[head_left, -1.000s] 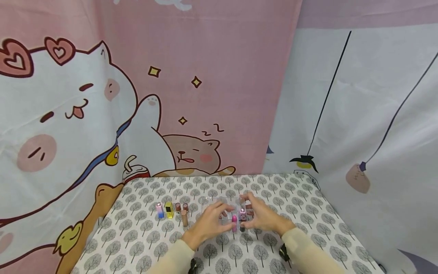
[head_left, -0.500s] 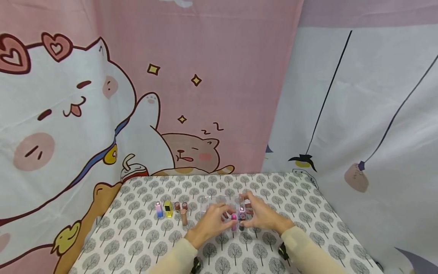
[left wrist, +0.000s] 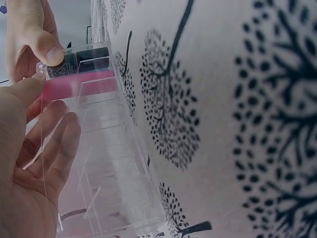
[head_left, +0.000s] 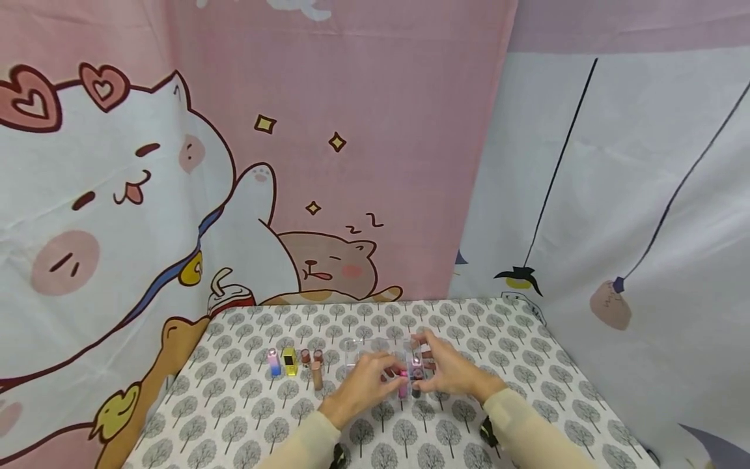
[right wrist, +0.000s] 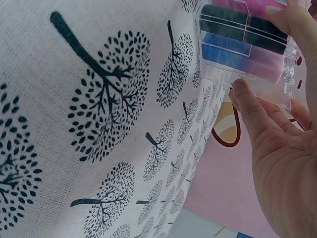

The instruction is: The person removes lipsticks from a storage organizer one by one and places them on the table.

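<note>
A clear plastic organizer [left wrist: 116,168] with dividers stands on the tree-print cloth, partly hidden by both hands. My left hand [head_left: 364,383] has thumb and finger at the top of a glossy pink lipstick tube [left wrist: 94,85], pinching it while it stands in a slot; the remaining fingers are bent behind the clear wall. Gripping the organizer's right end is my right hand [head_left: 450,370], thumb by the tops of the tubes and fingers against the side. Between them, a dark lipstick tube [right wrist: 225,24] and a blue-to-pink lipstick tube [right wrist: 223,52] occupy slots.
Left of the organizer stand a pink-and-blue lipstick tube [head_left: 274,363], a yellow one [head_left: 290,361], two brownish-red tubes and a tan tube [head_left: 317,376]. Behind the table hangs a cartoon-printed cloth [head_left: 398,163].
My left hand has shifted slightly right, and its thumb and finger have come together at the pink lipstick tube's top. My right hand stays on the organizer.
</note>
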Demonstrator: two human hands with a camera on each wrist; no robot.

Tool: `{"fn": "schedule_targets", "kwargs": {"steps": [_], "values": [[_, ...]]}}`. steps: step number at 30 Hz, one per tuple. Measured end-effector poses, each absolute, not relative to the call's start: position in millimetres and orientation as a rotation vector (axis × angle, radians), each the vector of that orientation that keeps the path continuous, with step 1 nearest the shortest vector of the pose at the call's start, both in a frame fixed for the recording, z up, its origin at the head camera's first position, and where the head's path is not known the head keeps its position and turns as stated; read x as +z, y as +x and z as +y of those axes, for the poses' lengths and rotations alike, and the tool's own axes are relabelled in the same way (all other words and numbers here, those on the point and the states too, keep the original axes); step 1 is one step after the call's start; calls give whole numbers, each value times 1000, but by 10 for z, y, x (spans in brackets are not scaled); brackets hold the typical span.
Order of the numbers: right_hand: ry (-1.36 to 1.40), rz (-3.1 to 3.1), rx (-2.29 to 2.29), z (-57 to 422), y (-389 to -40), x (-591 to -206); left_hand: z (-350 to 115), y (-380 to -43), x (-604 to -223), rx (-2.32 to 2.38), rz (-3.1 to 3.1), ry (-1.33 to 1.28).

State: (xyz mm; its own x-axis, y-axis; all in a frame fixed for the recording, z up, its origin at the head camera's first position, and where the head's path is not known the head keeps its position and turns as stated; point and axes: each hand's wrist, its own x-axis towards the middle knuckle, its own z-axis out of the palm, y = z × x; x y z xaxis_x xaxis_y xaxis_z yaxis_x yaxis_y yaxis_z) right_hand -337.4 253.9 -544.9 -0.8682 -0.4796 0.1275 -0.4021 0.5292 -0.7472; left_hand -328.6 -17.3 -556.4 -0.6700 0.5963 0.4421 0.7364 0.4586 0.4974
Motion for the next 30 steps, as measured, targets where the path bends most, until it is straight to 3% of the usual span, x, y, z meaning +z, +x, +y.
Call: {"fn": "schedule_targets", "kwargs": {"steps": [30], "values": [[-766, 2683, -1211, 2533, -3401, -5408, -173, -3311, -5598, -1090, -2493, -1167]]}}
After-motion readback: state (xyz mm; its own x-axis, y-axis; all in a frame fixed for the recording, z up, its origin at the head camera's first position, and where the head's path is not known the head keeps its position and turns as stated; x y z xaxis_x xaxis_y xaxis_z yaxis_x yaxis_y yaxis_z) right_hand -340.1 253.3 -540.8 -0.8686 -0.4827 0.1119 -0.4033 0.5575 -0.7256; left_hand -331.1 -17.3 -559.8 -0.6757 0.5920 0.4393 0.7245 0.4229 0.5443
